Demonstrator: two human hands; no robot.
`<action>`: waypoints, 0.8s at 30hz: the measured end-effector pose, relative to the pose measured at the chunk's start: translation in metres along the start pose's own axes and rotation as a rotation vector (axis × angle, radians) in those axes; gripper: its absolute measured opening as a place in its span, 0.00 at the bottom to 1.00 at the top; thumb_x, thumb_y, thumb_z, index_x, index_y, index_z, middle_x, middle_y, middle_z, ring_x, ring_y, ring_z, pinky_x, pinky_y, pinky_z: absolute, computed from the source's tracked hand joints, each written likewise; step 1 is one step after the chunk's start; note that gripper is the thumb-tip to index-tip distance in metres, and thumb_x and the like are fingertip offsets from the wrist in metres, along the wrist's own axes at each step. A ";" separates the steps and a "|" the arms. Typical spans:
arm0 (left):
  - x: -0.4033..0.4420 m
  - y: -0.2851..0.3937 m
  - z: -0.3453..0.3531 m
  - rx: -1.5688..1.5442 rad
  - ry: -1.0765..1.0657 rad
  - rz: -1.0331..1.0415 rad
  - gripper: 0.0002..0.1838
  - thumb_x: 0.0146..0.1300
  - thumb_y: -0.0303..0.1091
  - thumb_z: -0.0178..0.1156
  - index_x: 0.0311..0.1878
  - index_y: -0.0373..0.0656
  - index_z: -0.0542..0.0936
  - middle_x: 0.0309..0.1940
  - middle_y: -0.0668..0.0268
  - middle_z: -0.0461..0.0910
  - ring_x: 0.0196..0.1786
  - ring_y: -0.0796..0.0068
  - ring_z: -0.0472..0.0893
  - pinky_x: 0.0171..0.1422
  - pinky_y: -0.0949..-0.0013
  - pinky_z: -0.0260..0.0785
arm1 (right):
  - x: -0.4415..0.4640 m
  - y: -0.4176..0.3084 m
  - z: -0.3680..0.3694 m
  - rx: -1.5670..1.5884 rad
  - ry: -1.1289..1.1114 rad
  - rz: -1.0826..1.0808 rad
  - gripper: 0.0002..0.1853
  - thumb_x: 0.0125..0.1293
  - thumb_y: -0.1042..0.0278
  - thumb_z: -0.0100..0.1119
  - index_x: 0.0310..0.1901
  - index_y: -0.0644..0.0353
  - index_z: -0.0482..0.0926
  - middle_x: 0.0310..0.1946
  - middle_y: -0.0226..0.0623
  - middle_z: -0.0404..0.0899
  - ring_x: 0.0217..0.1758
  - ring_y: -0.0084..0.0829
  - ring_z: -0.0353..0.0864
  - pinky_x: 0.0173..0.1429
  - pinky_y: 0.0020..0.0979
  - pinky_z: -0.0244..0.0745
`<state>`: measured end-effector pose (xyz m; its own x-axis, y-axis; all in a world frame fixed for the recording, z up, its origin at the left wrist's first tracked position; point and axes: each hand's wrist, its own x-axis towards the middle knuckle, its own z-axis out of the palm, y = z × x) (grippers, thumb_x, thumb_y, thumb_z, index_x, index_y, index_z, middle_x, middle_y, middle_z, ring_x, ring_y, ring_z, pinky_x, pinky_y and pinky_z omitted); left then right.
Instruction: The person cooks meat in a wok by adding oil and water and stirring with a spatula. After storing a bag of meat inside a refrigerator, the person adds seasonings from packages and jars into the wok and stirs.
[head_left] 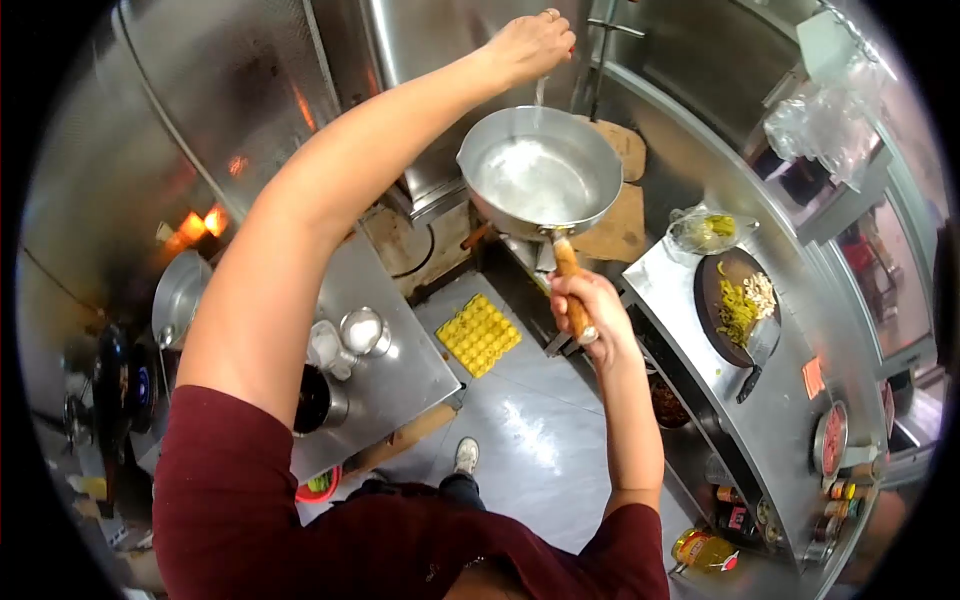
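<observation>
My right hand is wrapped round the wooden handle of a silver metal saucepan, holding the pan up with its mouth facing me. A thin stream of water falls into the pan from just below my left hand. That hand is stretched far forward above the pan, its fingers closed on what appears to be a tap, mostly hidden behind them. Some clear water seems to lie in the pan's shiny bottom.
Right, a steel counter bears a round board with chopped green and pale pieces, a cleaver and a plastic bag. A yellow egg tray lies on the floor. Left, another steel counter holds metal containers; an oil bottle stands low right.
</observation>
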<state>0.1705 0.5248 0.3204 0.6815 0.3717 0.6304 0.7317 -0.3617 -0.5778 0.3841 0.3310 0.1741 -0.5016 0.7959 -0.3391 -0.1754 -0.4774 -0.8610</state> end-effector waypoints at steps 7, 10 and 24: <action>-0.002 0.016 -0.001 0.113 -0.003 -0.121 0.09 0.54 0.38 0.56 0.29 0.43 0.78 0.31 0.64 0.75 0.45 0.67 0.74 0.38 0.70 0.73 | 0.008 -0.006 -0.006 0.047 -0.009 0.062 0.08 0.55 0.71 0.52 0.35 0.66 0.70 0.15 0.30 0.67 0.11 0.21 0.63 0.14 0.19 0.56; -0.001 0.019 -0.002 0.111 -0.010 -0.156 0.08 0.54 0.36 0.56 0.28 0.42 0.79 0.31 0.63 0.75 0.45 0.66 0.74 0.37 0.68 0.74 | 0.012 -0.005 -0.011 0.069 -0.047 0.089 0.08 0.54 0.72 0.53 0.34 0.64 0.69 0.16 0.30 0.68 0.14 0.21 0.65 0.17 0.21 0.62; 0.001 0.029 -0.017 0.125 -0.084 -0.190 0.06 0.45 0.29 0.55 0.26 0.39 0.79 0.33 0.59 0.77 0.46 0.64 0.75 0.35 0.68 0.75 | 0.024 -0.007 -0.018 0.084 -0.057 0.085 0.09 0.53 0.72 0.54 0.35 0.66 0.69 0.16 0.31 0.68 0.13 0.21 0.64 0.16 0.20 0.61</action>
<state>0.1925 0.4999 0.3131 0.5261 0.4944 0.6919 0.8394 -0.1716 -0.5156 0.3886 0.3600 0.1651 -0.5649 0.7295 -0.3855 -0.1990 -0.5739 -0.7944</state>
